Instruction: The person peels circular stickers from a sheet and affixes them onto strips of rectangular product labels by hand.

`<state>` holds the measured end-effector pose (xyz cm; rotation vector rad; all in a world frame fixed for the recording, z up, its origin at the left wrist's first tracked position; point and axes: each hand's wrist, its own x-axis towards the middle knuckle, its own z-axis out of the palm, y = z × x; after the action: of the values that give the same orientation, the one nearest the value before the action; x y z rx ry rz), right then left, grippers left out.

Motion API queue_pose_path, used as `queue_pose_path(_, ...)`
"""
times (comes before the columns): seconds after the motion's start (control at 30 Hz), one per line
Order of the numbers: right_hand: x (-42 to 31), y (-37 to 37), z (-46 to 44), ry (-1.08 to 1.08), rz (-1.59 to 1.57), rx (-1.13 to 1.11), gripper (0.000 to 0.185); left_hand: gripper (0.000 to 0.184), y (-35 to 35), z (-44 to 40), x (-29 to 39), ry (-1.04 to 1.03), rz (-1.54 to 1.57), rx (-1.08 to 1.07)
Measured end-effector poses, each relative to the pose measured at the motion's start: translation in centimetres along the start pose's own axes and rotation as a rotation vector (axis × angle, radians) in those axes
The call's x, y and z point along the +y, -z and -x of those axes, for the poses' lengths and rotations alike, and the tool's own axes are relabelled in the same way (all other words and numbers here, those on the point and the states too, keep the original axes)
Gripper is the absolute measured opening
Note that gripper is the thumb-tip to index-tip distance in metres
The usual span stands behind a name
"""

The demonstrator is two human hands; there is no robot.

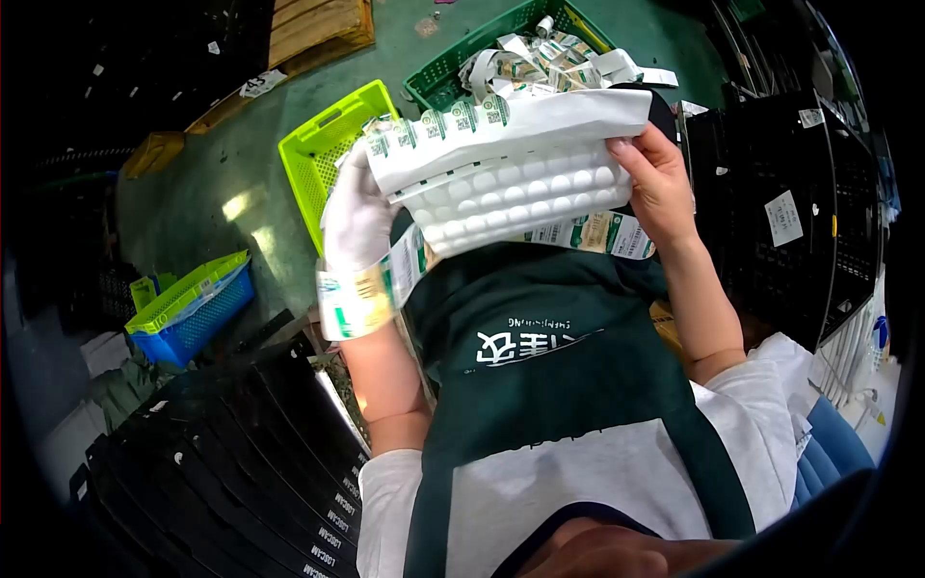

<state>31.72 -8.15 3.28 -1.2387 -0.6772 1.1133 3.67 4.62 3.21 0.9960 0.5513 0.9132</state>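
Note:
A sheet of round stickers is stretched between my hands, with rows of white circles. Its upper part is folded over as a plain white strip, and several round green labels with QR codes stand along the left part of that edge. My left hand, in a white glove, grips the left end, its fingertips partly hidden behind the sheet. A strip of printed labels is around my left wrist. My bare right hand pinches the right end between thumb and fingers. More printed labels lie just below the sheet.
A green crate full of label strips stands ahead. Left of it is a lime-green basket. Blue and green baskets sit farther left. Stacked black crates are at lower left, with more black crates at right.

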Motion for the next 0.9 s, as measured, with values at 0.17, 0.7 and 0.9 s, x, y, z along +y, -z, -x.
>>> queue_pose_path(0.17, -3.0, 0.3, -1.3, 0.385, 0.165, -0.102, 0.051, 0.02, -5.0, 1.0, -0.2, 0.128, -0.076, 0.39)
queue_pose_path(0.7, -0.8, -6.5, -6.7, 0.602, 1.027, -0.577, 0.05, 0.024, -8.2, 0.9, -0.8, 0.103, -0.611, 0.202)
queue_pose_path(0.9, -1.0, -6.3, -7.5, 0.682, 1.037, -0.636, 0.051, 0.018, -7.6, -0.2, -3.0, 0.161, -0.456, 0.158)
